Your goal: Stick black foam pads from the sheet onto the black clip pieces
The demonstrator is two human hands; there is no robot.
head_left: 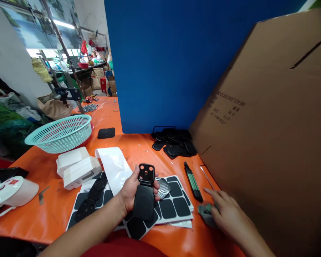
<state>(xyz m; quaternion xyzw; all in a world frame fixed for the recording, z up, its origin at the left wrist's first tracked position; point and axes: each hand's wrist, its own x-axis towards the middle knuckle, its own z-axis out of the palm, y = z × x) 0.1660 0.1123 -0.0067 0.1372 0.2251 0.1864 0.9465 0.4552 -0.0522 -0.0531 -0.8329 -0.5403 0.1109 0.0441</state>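
1. Red clothing (123, 248) shows at the lower edge, nearest the camera, with the person's bare forearms reaching forward on either side of it.
2. Left hand (131, 192): grasping a black two-part piece (143, 203), thumb on one side and fingertips on the other. Its upper plate has several round holes; its lower part is a plain rounded square. The piece is held above the printed sheets.
3. Right hand (227, 210): lowered at a crumpled grey-green cloth (206, 214), with one finger pointing forward past it. Whether the hand grips the cloth, I cannot tell.
4. Just beyond that hand lie a green-and-black cutter (194, 184) and a thin metal rod (207, 177).
5. Beneath and around the left hand are sheets of black rounded squares (168, 208). A ribbed silver disc (164, 188) sits just beside the fingertips; dark perforated pieces (97, 189) lie on the sheets' other side.
6. Farther out, a white paper strip (113, 166) curls near white bundles (81, 173), a pale teal basket (60, 137) and a white mug (23, 191) on the orange tabletop (53, 217).
7. At the back, black plates (176, 144) are heaped between a blue panel (176, 64) and a leaning cardboard sheet (270, 117).
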